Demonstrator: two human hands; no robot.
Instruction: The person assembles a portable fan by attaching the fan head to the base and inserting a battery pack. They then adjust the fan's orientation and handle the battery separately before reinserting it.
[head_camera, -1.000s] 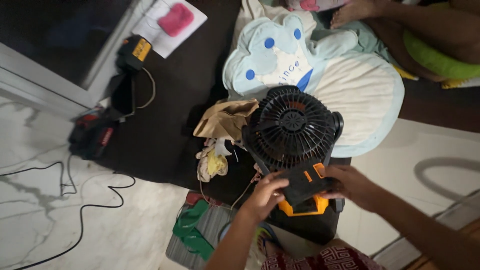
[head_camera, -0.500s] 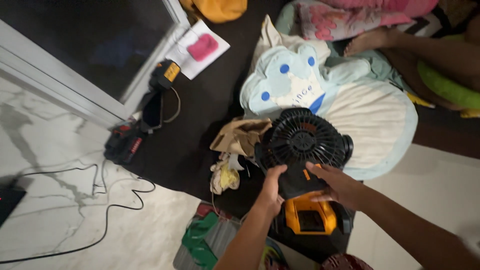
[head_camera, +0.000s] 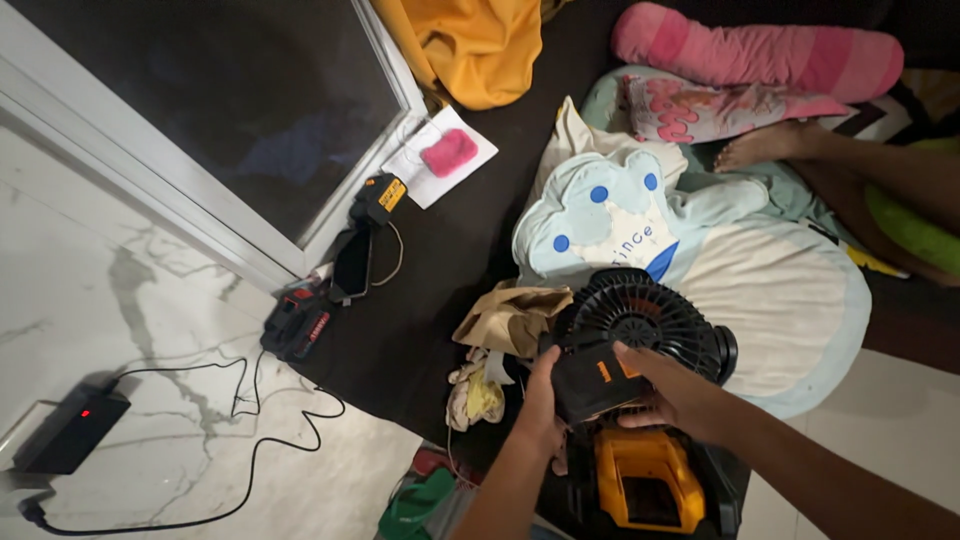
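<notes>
A black cordless fan (head_camera: 640, 320) with a round grille and a black and orange base stands tilted at the lower middle of the head view. My left hand (head_camera: 543, 398) grips the left side of its base. My right hand (head_camera: 668, 392) grips the right side, fingers over the front of the base. Directly below the fan lies a yellow and black battery mount (head_camera: 645, 480), apart from the fan's base.
A light blue and white pillow (head_camera: 700, 260) lies behind the fan, with another person's leg (head_camera: 850, 165) on it. Crumpled brown paper (head_camera: 510, 315) and a rag (head_camera: 475, 390) lie left. Batteries and a charger (head_camera: 330, 290) sit on the dark mat; a black cable (head_camera: 250, 440) crosses the marble floor.
Both hands have lifted the fan up off the yellow mount, which now lies uncovered below. The camera has tilted, showing more of the window, mat and floor.
</notes>
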